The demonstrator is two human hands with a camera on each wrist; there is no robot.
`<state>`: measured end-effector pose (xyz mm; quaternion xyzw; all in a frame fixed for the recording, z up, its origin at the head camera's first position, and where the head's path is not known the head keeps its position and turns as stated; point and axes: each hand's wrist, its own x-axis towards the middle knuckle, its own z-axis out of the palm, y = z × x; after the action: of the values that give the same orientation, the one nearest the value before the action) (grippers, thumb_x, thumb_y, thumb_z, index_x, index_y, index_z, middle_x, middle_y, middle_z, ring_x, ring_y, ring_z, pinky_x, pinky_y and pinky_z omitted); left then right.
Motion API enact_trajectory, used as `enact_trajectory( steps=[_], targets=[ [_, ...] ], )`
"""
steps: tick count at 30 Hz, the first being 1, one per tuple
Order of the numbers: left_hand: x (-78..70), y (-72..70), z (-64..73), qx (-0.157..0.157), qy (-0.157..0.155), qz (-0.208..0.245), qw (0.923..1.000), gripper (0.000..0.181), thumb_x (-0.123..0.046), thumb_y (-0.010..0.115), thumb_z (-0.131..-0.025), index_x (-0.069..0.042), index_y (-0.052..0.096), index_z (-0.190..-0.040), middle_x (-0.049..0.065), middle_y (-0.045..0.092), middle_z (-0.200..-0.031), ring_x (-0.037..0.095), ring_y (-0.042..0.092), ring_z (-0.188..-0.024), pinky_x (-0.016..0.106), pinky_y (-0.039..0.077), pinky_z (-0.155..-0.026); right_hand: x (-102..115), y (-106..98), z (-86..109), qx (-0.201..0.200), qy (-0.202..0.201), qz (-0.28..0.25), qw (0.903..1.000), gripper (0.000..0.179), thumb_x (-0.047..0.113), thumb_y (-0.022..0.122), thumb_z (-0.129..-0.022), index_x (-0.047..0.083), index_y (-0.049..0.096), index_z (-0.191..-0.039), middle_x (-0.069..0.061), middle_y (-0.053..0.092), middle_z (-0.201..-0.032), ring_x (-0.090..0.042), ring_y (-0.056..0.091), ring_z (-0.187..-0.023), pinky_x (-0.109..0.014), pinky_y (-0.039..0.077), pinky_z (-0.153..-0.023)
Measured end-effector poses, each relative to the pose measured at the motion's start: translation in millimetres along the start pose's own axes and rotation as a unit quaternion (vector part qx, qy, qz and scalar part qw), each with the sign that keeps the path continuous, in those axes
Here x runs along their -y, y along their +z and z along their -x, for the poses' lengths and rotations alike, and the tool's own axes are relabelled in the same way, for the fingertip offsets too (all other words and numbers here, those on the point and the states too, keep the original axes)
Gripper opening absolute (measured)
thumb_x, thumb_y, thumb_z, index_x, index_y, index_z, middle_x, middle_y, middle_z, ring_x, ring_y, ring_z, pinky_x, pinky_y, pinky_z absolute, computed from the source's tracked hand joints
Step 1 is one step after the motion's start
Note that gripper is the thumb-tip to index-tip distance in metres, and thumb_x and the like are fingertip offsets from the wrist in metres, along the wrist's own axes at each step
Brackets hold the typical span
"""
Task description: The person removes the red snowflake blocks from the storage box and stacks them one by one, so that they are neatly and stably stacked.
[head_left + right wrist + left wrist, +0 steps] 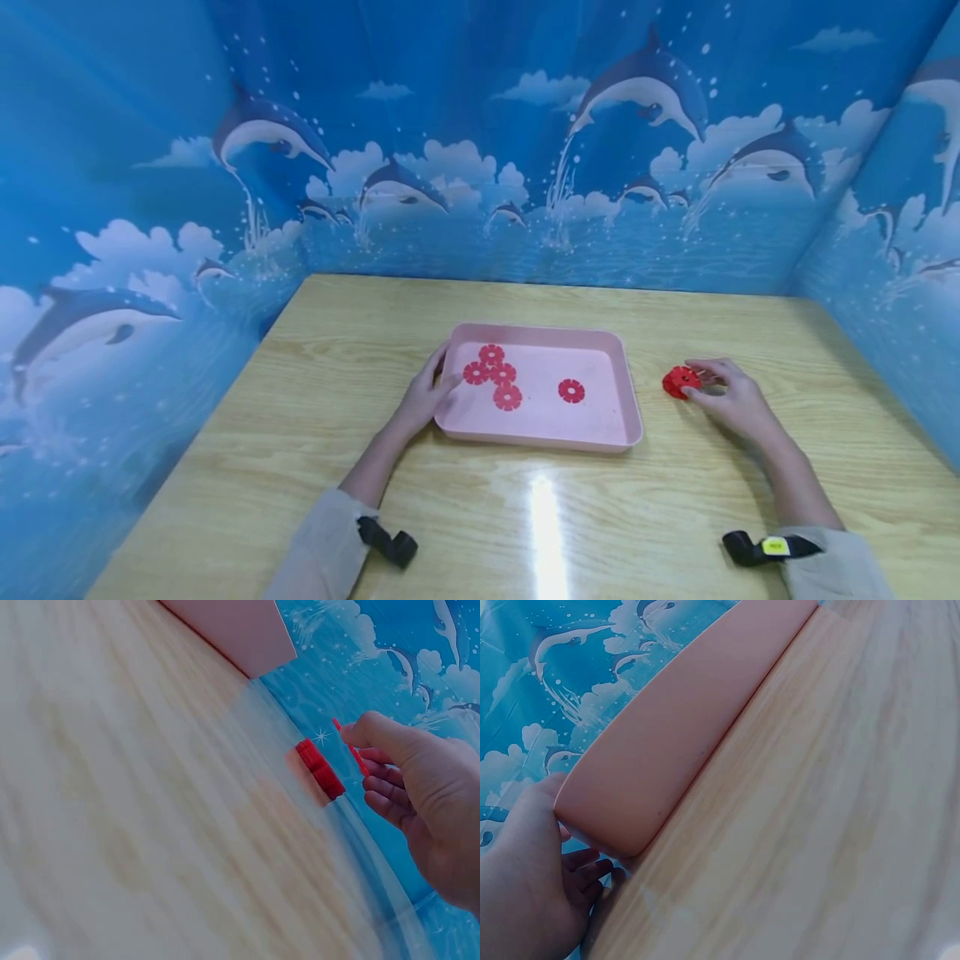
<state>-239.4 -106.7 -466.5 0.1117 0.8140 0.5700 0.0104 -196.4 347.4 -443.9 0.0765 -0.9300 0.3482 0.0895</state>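
Note:
At the left end of the pink tray [558,435], my left hand [422,400] grips the wall, thumb over the rim and fingers along the outside. Part of that hand [532,877] is behind the tray's corner in the left wrist view. Several red notched discs lie in the tray: a cluster [502,373] on the left and a single disc [572,391] right of centre. To the right of the tray, my right hand [731,400] pinches one red notched disc [354,752] between thumb and fingers. Just beside it, a stack of red discs [320,771] sits on the table.
The wooden table [337,333] reaches back to a blue curtain [465,100] printed with dolphins, which also lines both sides. Black camera straps circle the left sleeve [322,542] and right sleeve [832,562].

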Motion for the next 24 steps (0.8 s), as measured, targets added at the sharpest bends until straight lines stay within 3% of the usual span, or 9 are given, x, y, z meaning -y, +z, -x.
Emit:
enact_trajectory(
  steps=[7, 9, 12, 14, 16, 20, 24],
  targets=[
    [-0.7, -0.7, 0.7, 0.003, 0.0, -0.006, 1.0, 0.061, -0.02, 0.056, -0.093, -0.01, 0.025, -0.145, 0.012, 0.028, -0.146, 0.027, 0.027, -0.132, 0.037, 0.019, -0.108, -3.1, 5.3, 0.9, -0.016, -0.015, -0.001, 0.9998, 0.043, 0.013, 0.066, -0.085, -0.006, 0.053, -0.122, -0.021, 0.05, -0.109, -0.041, 0.053, -0.093, -0.052, 0.045, -0.078],
    [-0.4, -0.9, 0.8, 0.003, 0.001, -0.006, 1.0, 0.061, -0.02, 0.055, -0.093, -0.011, 0.025, -0.145, 0.012, 0.028, -0.146, 0.027, 0.027, -0.132, 0.037, 0.019, -0.108, -3.6, 6.0, 1.2, -0.02, -0.014, 0.005, 0.9997, 0.043, 0.014, 0.066, -0.085, -0.006, 0.053, -0.121, -0.021, 0.05, -0.108, -0.041, 0.053, -0.093, -0.049, 0.046, -0.078],
    [-0.1, -1.0, 0.9, 0.003, 0.003, -0.005, 1.0, 0.061, -0.019, 0.055, -0.093, -0.01, 0.025, -0.145, 0.013, 0.028, -0.146, 0.027, 0.026, -0.132, 0.037, 0.019, -0.109, -4.3, 7.4, 0.8, -0.026, -0.016, 0.013, 0.9994, 0.043, 0.014, 0.067, -0.085, -0.006, 0.054, -0.12, -0.02, 0.051, -0.107, -0.038, 0.053, -0.092, -0.032, 0.046, -0.075],
    [0.2, -1.0, 0.7, 0.002, 0.004, -0.004, 1.0, 0.061, -0.019, 0.055, -0.093, -0.01, 0.026, -0.145, 0.012, 0.028, -0.146, 0.026, 0.026, -0.132, 0.037, 0.018, -0.109, -5.0, 8.3, 0.5, -0.03, -0.017, 0.018, 0.9992, 0.043, 0.014, 0.068, -0.084, -0.005, 0.055, -0.12, -0.019, 0.052, -0.106, -0.037, 0.053, -0.091, -0.027, 0.045, -0.073],
    [0.2, -1.0, 0.7, 0.001, 0.005, -0.005, 1.0, 0.061, -0.019, 0.055, -0.093, -0.01, 0.026, -0.145, 0.012, 0.028, -0.146, 0.026, 0.027, -0.132, 0.037, 0.019, -0.109, -5.7, 8.9, 0.4, -0.03, -0.017, 0.019, 0.9992, 0.043, 0.014, 0.068, -0.084, -0.005, 0.055, -0.119, -0.019, 0.051, -0.106, -0.037, 0.052, -0.091, -0.03, 0.045, -0.074],
    [0.4, -0.9, 0.9, 0.001, 0.006, -0.004, 1.0, 0.061, -0.02, 0.056, -0.093, -0.01, 0.026, -0.145, 0.013, 0.028, -0.146, 0.027, 0.027, -0.132, 0.037, 0.019, -0.109, -6.5, 9.9, 0.9, -0.027, -0.012, 0.021, 0.9994, 0.043, 0.017, 0.068, -0.084, -0.005, 0.055, -0.119, -0.02, 0.051, -0.107, -0.037, 0.051, -0.092, -0.047, 0.045, -0.075],
    [0.6, -0.9, 1.2, 0.002, 0.007, -0.001, 1.0, 0.061, -0.019, 0.056, -0.093, -0.011, 0.026, -0.145, 0.013, 0.028, -0.146, 0.027, 0.027, -0.132, 0.037, 0.019, -0.108, -7.2, 11.2, 1.3, -0.026, -0.009, 0.027, 0.9993, 0.044, 0.019, 0.068, -0.084, -0.005, 0.055, -0.119, -0.02, 0.051, -0.107, -0.036, 0.052, -0.091, -0.047, 0.046, -0.074]
  ],
)
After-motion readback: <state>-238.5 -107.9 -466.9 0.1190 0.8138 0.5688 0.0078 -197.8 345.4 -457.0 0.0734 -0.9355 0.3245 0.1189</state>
